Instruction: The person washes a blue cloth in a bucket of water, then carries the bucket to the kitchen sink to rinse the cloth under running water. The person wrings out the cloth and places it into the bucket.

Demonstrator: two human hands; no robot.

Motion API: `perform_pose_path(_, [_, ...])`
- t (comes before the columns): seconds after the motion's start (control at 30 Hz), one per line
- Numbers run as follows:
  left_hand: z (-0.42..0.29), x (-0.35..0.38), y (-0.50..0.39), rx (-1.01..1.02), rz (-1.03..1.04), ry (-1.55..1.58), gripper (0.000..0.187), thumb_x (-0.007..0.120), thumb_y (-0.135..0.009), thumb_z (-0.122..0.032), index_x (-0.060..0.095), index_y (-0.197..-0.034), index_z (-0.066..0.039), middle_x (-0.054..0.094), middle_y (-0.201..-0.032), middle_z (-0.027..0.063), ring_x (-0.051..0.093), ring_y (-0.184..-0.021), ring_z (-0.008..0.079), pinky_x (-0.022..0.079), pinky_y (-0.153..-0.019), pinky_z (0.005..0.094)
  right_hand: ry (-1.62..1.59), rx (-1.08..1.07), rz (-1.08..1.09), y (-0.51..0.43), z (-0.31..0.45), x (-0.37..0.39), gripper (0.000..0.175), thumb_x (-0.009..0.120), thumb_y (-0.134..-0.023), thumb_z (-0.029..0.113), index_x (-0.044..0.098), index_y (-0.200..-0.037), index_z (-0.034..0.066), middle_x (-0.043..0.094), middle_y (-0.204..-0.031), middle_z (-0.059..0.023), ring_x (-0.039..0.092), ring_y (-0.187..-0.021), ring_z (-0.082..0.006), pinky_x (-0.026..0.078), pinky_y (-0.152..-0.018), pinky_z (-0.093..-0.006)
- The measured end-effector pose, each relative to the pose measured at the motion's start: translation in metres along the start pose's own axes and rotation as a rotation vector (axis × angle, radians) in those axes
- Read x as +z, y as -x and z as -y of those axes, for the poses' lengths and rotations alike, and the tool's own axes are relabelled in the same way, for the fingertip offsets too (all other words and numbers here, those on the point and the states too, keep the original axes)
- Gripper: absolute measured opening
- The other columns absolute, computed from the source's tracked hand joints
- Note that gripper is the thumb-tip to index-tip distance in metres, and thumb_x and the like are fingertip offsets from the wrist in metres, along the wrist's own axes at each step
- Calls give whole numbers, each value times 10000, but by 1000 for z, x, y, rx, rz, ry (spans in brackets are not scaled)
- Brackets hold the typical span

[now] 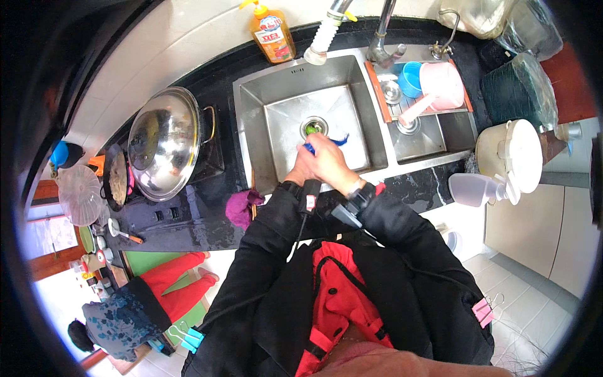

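Over the larger stainless steel sink basin, my two hands are pressed together. My right hand is closed on a thin blue piece, probably cloth or plastic, whose end sticks out to the right. More blue shows between the hands. My left hand is tucked against the right one and appears to grip the same piece; its fingers are mostly hidden. Green scraps lie in the drain strainer just beyond my hands. A purple cloth lies at the counter edge beside my left sleeve.
A white flexible faucet hose hangs above the basin's back edge, near an orange soap bottle. Right, a pink dipper and a blue cup sit over the small basin. A domed lid stands left. Another person is behind, lower left.
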State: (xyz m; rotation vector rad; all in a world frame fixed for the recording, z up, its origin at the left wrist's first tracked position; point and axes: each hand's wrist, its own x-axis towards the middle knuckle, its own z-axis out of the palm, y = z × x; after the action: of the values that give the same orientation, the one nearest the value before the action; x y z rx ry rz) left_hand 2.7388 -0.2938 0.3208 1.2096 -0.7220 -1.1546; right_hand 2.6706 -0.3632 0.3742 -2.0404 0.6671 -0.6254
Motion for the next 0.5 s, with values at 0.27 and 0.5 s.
perform_pose_path(0.27, [-9,-8,-13,-493,-473,519,278,433,-954,-316,558,-958,-67,609,-838,82,613,-774,241,511,-717,373,-38,256,177,1,-6,0,242,526,-838,334,573,-881,101,618,-771,-177,595,-753,-398,463,-662,-471])
perform_pose_path(0.5, [-38,7,-12,-431,-223,351,239,471,-943,-268,552,-1058,-74,615,-896,38,598,-752,127,500,-668,280,125,393,68,-35,-68,-8,334,463,-894,337,545,-955,19,622,-846,-201,611,-793,-372,487,-673,-461])
